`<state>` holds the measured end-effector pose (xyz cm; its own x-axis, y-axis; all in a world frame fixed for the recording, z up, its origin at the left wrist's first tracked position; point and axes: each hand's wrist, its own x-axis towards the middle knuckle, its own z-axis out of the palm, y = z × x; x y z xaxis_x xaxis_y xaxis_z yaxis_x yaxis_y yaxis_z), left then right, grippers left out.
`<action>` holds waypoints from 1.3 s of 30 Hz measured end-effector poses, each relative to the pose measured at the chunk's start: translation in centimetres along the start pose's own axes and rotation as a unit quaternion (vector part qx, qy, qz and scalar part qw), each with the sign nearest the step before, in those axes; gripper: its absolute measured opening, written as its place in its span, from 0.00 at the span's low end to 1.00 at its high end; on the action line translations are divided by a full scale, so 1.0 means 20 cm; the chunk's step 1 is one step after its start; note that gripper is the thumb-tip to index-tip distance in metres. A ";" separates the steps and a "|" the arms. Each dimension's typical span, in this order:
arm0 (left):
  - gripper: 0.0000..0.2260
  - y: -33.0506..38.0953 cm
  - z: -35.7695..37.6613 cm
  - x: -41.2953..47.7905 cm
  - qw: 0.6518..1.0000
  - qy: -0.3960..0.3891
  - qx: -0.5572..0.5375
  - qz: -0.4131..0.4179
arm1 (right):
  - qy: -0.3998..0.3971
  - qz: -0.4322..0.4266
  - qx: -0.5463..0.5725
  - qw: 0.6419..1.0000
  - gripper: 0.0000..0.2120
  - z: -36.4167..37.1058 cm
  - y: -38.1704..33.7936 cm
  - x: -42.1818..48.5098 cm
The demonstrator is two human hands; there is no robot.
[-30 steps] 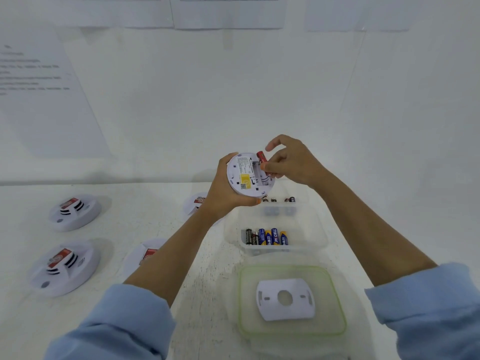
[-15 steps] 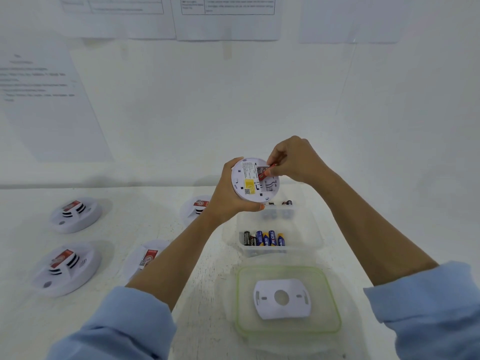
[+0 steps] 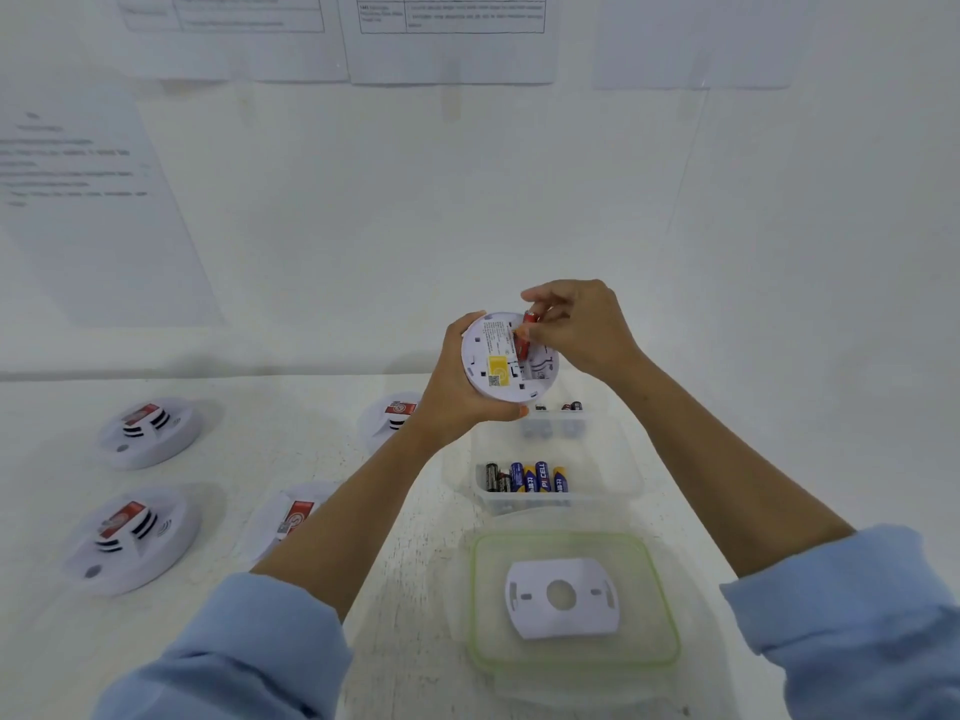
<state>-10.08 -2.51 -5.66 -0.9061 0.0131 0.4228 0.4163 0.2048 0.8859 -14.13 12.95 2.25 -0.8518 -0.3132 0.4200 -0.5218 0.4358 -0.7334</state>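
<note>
My left hand [image 3: 451, 387] grips a round white smoke detector [image 3: 501, 363] by its rim, held up above the table with its back side toward me. A yellow label sits on that back. My right hand [image 3: 582, 324] pinches a red battery [image 3: 524, 337] against the detector's open battery bay. Below the detector stands a clear plastic tub [image 3: 613, 459] with several blue and black batteries [image 3: 527, 478] lying in it.
A green-rimmed clear lid [image 3: 660, 595] lies nearest me with a white mounting plate [image 3: 563, 597] on it. Several more smoke detectors rest on the white table: two at the left [image 3: 148, 433] [image 3: 132, 537], two partly hidden behind my left arm [image 3: 395, 413] [image 3: 285, 519]. Papers hang on the wall.
My right hand brought the red battery down onto the detector's back and now holds it more upright at the bay. The detector stays gripped in my left hand.
</note>
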 end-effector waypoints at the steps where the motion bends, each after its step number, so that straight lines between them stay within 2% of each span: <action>1: 0.44 0.01 0.00 0.00 1.000 0.005 -0.005 0.000 | 0.013 -0.012 0.010 1.000 0.14 -0.01 0.00 0.00; 3: 0.42 0.02 -0.01 0.00 1.000 0.011 -0.016 0.005 | 0.018 -0.059 0.014 0.998 0.10 -0.01 -0.01 -0.02; 6: 0.41 0.03 -0.01 -0.01 0.999 0.017 -0.022 0.017 | -0.025 -0.129 0.005 0.991 0.08 -0.01 0.01 -0.06; 10: 0.38 0.03 -0.01 -0.03 0.999 0.021 -0.028 0.015 | -0.085 -0.148 -0.024 0.985 0.09 0.00 0.05 -0.10; 14: 0.45 0.02 -0.02 -0.03 0.999 0.025 -0.029 0.001 | -0.115 -0.153 -0.065 0.979 0.09 0.01 0.09 -0.11; 20: 0.46 -0.01 0.00 -0.01 1.000 0.004 -0.020 -0.007 | -0.131 -0.102 -0.093 0.982 0.08 -0.01 0.04 -0.11; 23: 0.43 -0.03 0.01 0.00 1.000 -0.001 -0.023 -0.006 | -0.130 -0.048 -0.121 0.983 0.07 0.00 0.00 -0.10; 29: 0.46 -0.02 0.03 0.00 1.000 -0.020 -0.012 -0.008 | -0.122 0.013 -0.161 0.979 0.12 0.01 -0.06 -0.07; 33: 0.44 -0.01 0.02 0.00 1.000 -0.010 -0.012 -0.006 | -0.105 0.049 -0.120 0.986 0.13 -0.01 -0.07 -0.06; 39: 0.44 0.00 0.01 0.00 1.000 -0.009 -0.013 -0.008 | -0.108 0.126 0.025 0.986 0.14 -0.07 -0.08 -0.03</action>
<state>-10.11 -2.34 -5.71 -0.9136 0.0278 0.4056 0.4037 0.1791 0.8972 -12.91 13.61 3.88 -0.9214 -0.3750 0.1023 -0.2878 0.4813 -0.8280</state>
